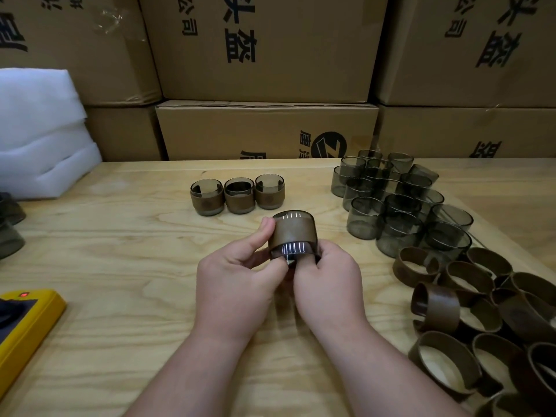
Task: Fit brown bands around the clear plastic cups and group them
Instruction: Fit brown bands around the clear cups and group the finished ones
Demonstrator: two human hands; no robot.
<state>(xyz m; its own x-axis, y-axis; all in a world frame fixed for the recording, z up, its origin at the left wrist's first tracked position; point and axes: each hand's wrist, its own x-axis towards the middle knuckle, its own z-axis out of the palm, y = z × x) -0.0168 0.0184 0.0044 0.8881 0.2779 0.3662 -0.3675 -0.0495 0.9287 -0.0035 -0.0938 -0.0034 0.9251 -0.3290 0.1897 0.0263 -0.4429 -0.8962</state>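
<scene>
both hands (282,275) grip a cup (293,251) wearing a brown band (293,233).

Two bare forearms enter from the bottom edge of the frame, lower centre, and end in the left hand (237,284) and right hand (328,287) at mid-frame. No sleeve covers either forearm within the frame. No ring, watch, bracelet or glove shows on either hand or wrist. The left thumbnail, where visible, is short and unpainted.
</scene>
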